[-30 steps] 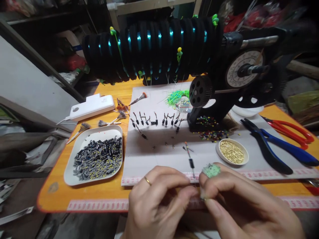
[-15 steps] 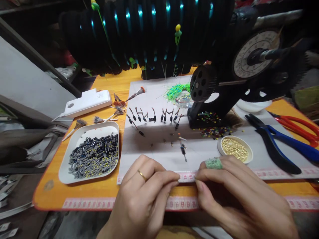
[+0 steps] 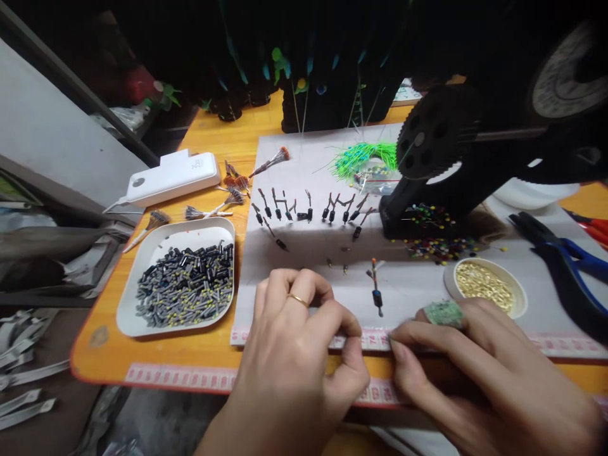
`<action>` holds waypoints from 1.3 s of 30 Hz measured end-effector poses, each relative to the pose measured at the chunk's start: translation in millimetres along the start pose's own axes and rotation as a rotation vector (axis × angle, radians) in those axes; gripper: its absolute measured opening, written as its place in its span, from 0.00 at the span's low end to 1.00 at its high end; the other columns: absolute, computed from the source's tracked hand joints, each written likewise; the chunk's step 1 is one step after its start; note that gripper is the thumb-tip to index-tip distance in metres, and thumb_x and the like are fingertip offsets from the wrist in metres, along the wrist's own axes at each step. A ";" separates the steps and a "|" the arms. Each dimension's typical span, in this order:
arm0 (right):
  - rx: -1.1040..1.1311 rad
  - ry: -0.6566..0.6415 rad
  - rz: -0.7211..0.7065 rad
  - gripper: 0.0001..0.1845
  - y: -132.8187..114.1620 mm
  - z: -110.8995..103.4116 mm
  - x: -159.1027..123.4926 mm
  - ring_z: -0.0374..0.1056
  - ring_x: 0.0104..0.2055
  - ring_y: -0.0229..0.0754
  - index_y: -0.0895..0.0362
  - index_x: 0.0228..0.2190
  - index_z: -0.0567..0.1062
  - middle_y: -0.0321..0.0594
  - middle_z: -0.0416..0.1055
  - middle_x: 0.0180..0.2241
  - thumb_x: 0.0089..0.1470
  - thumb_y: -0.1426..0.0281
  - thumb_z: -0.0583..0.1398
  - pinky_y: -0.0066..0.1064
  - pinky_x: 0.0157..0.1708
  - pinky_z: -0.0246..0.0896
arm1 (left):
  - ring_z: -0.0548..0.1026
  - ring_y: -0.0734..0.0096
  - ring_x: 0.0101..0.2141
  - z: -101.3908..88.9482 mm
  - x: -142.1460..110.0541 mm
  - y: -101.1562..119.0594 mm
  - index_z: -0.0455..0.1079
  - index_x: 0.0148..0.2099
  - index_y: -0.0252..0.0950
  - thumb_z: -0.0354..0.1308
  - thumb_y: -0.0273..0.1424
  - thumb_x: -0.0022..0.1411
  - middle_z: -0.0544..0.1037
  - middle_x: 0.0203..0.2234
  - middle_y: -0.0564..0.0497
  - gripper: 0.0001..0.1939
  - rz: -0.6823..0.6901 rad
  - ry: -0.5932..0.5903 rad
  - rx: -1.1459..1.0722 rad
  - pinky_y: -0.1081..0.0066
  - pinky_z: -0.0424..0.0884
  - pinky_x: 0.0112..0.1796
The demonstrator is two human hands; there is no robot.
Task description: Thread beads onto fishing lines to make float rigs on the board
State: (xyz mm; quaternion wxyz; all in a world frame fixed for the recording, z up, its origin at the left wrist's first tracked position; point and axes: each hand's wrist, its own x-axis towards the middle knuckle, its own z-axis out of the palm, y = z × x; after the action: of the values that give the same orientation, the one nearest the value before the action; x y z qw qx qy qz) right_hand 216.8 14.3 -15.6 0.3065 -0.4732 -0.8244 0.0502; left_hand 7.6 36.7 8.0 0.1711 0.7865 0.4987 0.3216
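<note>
My left hand [image 3: 301, 348], with a ring on one finger, is closed over the front edge of the white sheet [image 3: 294, 278], thumb and index finger pressed together. Across a small gap, my right hand [image 3: 475, 367] pinches thumb against index finger; a green wrap [image 3: 444, 313] covers one finger. What either pinch holds is too small or thin to make out. Just beyond the fingertips lies a small black piece with an orange-tipped stem [image 3: 377, 297]. Under both hands, a pink measuring tape [image 3: 375, 337] runs along the sheet's edge.
A white tray [image 3: 124, 316] of small black and grey pieces stands left. At right are a dish [image 3: 521, 304] of gold bits and blue-handled pliers [image 3: 560, 278]. Several black pieces [image 3: 331, 216] stand in a row before a black geared machine [image 3: 437, 133]. A white power bank [image 3: 173, 180] lies back left.
The view has tilted down and shifted left. My left hand's fingers have curled in more, and its fingertips have turned down. My right hand keeps its pinch near the tape.
</note>
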 end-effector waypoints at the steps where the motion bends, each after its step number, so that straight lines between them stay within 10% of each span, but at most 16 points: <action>1: 0.014 0.016 0.028 0.04 -1.5 1.1 1.5 0.63 0.29 0.43 0.52 0.38 0.75 0.36 0.62 0.27 0.60 0.72 0.63 0.34 0.27 0.58 | 0.67 0.59 0.40 -0.8 0.8 0.4 0.75 0.32 0.34 0.61 0.19 0.58 0.73 0.34 0.47 0.06 0.002 -0.006 0.001 0.58 0.63 0.41; 10: 0.164 0.134 0.233 0.08 -21.2 8.9 22.5 0.69 0.30 0.45 0.50 0.31 0.80 0.38 0.66 0.25 0.62 0.62 0.64 0.33 0.25 0.64 | 0.66 0.57 0.42 4.0 0.1 -0.5 0.74 0.31 0.36 0.61 0.19 0.57 0.73 0.34 0.47 0.07 -0.020 0.041 -0.012 0.58 0.64 0.44; 39: 0.014 0.015 0.193 0.03 0.2 -15.8 -5.3 0.69 0.28 0.43 0.51 0.39 0.78 0.37 0.68 0.27 0.61 0.67 0.63 0.33 0.26 0.64 | 0.65 0.54 0.45 4.1 -0.5 1.5 0.75 0.29 0.37 0.60 0.20 0.57 0.74 0.34 0.47 0.08 -0.036 0.060 0.068 0.55 0.62 0.51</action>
State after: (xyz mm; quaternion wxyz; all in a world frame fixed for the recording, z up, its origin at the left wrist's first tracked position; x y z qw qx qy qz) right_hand 227.7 6.9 -5.3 0.3096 -0.5486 -0.7723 0.0816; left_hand 11.2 35.7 5.7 0.1352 0.7728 0.5283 0.3247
